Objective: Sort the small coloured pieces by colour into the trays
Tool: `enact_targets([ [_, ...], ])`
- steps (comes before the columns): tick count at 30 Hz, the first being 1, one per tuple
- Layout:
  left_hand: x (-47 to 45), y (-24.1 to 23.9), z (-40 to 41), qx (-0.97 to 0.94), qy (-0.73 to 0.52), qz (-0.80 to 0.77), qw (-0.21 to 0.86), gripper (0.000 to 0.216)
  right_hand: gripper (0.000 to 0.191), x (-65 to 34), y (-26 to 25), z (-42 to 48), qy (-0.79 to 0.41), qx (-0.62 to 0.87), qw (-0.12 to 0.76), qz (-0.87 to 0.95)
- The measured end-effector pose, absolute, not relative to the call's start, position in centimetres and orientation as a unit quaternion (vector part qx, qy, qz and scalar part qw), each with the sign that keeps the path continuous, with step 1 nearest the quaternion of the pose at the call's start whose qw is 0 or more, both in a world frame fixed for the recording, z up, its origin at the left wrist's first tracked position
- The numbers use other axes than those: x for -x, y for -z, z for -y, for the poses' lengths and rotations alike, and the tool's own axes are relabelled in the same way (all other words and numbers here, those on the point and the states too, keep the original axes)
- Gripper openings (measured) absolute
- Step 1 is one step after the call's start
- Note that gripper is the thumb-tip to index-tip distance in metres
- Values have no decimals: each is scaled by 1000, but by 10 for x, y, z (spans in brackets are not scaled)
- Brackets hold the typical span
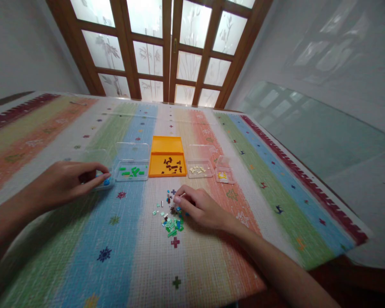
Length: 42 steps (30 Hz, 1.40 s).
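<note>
Pieces (pixel 173 226) lie in a loose pile in front of the orange box (pixel 167 144), the right hand (pixel 205 208) at the pile's edge, thumb and finger nearly together; whether it grips one, I cannot tell. The left hand (pixel 69 177), similarly pinched, is at the leftmost box (pixel 112 177), its hold also unclear. Open worktop (pixel 259 162) spreads from the rightmost box (pixel 230 178) to the right edge.

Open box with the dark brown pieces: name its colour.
The box is plain yellow-orange; it shows best in the head view.
</note>
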<state>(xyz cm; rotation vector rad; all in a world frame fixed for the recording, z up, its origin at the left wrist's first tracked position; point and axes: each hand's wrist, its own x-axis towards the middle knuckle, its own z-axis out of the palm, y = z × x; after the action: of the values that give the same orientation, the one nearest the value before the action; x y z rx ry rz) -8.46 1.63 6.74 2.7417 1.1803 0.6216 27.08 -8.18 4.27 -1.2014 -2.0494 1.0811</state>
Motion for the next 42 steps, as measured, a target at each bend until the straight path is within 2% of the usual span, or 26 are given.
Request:
enact_targets([
  [3,98,-71,-20,-879,-172,-440,59,45,27,-272,-42,80,-369,465,264,761],
  [8,92,-75,-10,-856,-163,-482,87,50,27,-277,-42,74,-324,511,279,746],
  [16,93,-68,-12,-855,-151,-478,130,49,23,-288,-41,68,-285,529,280,748],
  [22,101,-70,-15,-849,-167,-485,126,44,17,-296,-39,65,-262,539,227,768],
  [34,53,-64,7,-915,-227,-307,131,23,35,-298,-35,65,-254,505,134,814],
  [38,31,-54,18,-924,-238,-266,140,19,33,-301,-37,64,-224,511,161,814],
  [42,12,-43,27,-927,-219,-253,171,22,18,-305,-40,62,-214,525,158,809],
])
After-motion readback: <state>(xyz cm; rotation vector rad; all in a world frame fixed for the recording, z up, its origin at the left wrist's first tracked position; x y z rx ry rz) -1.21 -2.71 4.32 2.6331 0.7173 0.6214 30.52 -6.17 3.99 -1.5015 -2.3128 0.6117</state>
